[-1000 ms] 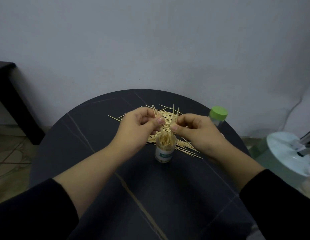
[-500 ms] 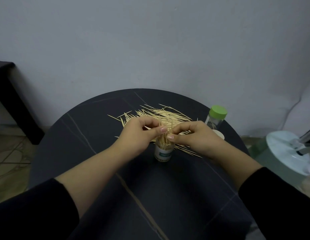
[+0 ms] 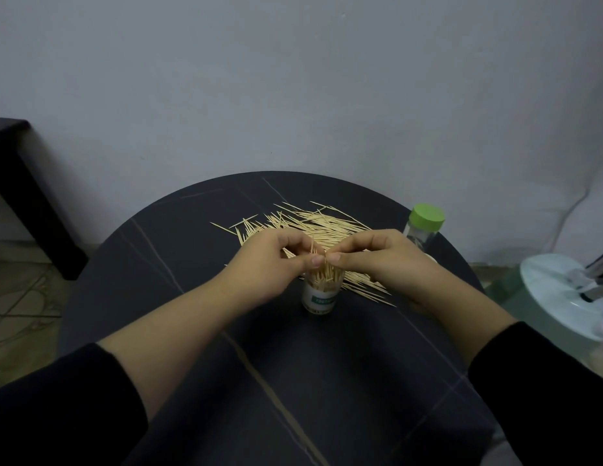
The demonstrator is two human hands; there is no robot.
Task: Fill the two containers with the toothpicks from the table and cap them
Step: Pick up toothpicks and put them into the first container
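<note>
Nearest us, two black sleeves (image 3: 58, 408) reach in from six o'clock across the round dark table (image 3: 179, 270). The left hand (image 3: 270, 264) and the right hand (image 3: 377, 260) meet thumb tip to thumb tip, each with fingers curled in, and between them they pinch a small clump of toothpicks (image 3: 318, 258) upright over the open toothpick jar (image 3: 322, 295). That jar stands uncapped near the middle of the table, with stick tips bristling at its mouth. It looks nearly full to me.

These sticks are feather-light, stiff and sharp-ended, and they snap if bent. I'd hold them at mid-length, all lined up, and feed them straight down. The little jar is light too, so a sideways nudge could tip it.

Just beyond the hands, toward twelve o'clock, lies the loose pile of toothpicks (image 3: 313, 222), fanned flat and criss-crossed, with plenty left to gather. At two o'clock by the rim stands the second container (image 3: 423, 232), clear-walled with its green cap (image 3: 428, 214) on. I can't tell what's inside. Off the table at three o'clock sits a white round base (image 3: 559, 297). At ten o'clock there's a dark side table (image 3: 14, 156) against the wall.
</note>
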